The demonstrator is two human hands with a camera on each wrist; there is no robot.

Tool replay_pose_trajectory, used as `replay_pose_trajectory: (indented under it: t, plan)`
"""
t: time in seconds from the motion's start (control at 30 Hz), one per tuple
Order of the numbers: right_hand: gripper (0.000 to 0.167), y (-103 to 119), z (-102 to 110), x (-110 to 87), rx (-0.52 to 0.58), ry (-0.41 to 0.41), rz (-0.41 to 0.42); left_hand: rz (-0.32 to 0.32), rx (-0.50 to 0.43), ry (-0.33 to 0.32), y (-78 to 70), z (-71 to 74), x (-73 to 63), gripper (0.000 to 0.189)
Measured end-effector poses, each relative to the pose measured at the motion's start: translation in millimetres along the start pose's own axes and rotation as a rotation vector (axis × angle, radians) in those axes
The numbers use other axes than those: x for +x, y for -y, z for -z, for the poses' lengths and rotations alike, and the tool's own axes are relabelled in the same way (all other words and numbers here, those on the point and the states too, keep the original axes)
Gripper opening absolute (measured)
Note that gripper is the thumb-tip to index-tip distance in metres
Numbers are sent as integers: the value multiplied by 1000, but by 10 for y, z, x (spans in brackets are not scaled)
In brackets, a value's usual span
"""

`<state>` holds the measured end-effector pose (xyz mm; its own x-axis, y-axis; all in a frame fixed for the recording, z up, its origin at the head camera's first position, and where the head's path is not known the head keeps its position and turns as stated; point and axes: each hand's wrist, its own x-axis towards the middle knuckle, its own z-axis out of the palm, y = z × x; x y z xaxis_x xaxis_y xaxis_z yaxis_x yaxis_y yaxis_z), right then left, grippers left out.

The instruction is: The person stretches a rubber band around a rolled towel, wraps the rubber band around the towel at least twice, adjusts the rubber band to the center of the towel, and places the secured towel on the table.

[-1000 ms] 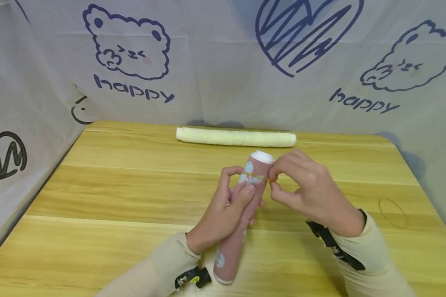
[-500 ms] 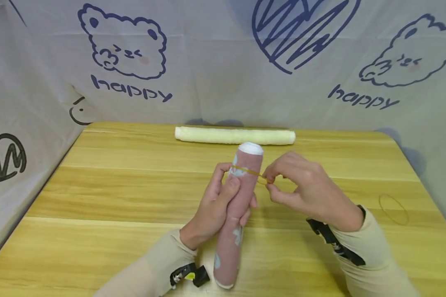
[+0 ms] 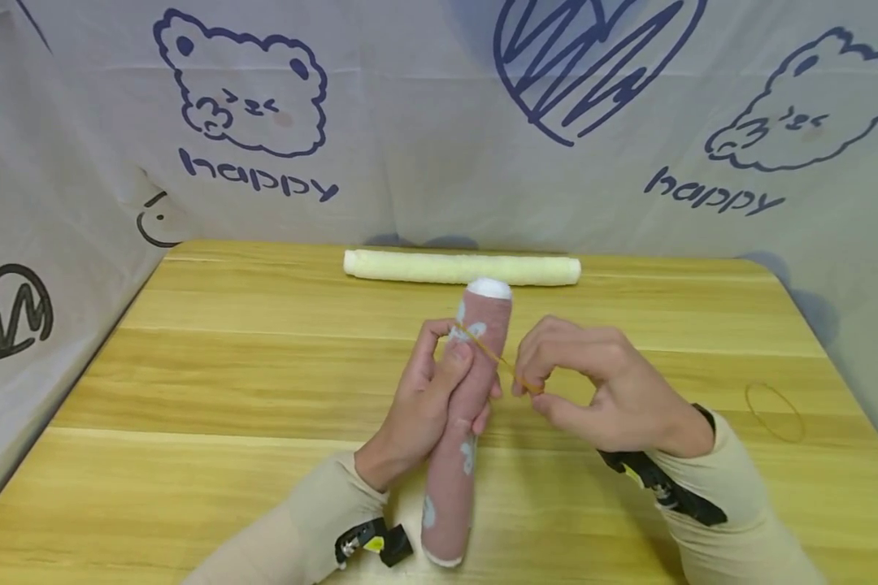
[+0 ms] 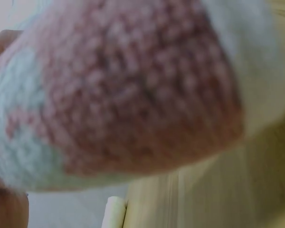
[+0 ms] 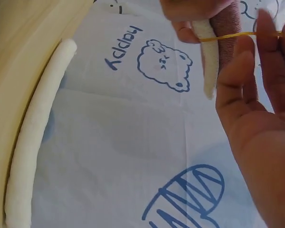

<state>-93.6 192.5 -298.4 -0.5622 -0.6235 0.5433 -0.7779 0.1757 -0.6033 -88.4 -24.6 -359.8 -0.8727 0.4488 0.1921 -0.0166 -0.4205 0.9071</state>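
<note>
A pink rolled towel (image 3: 448, 487) with pale blue patches and white ends slants across the middle of the head view. My left hand (image 3: 413, 410) grips its upper half, thumb on top and other fingertips showing on the far side. Across the roll, near its upper end, runs a yellow-orange rubber band (image 3: 486, 347). My right hand (image 3: 600, 378) pinches the band to the right of the roll and pulls it taut. The right wrist view shows the stretched band (image 5: 228, 36) too. In the left wrist view the towel (image 4: 142, 90) hides most of the left hand.
A pale yellow rolled towel (image 3: 461, 267) lies along the table's back edge. Another rubber band (image 3: 774, 412) lies on the wooden table (image 3: 227, 366) at the right. White cloth (image 3: 410, 122) with drawings hangs behind the table and at its left.
The towel and left hand have shifted slightly left, and the roll stands steeper. My right hand has drawn the band away from the roll, then downward, so it now crosses at a slant.
</note>
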Motion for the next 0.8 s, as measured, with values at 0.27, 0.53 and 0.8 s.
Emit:
replay_pose_trajectory:
  t: [0.27, 0.53, 0.8]
  plan:
    - [31, 49, 0, -11, -87, 21, -90, 26, 57, 3, 49, -8, -4, 16]
    - [33, 72, -173, 31, -62, 78, 188, 103, 153, -5, 115, -8, -15, 26]
    - [23, 61, -110, 41, -46, 89, 362, 172, 77, -16, 89, 7, 12, 21]
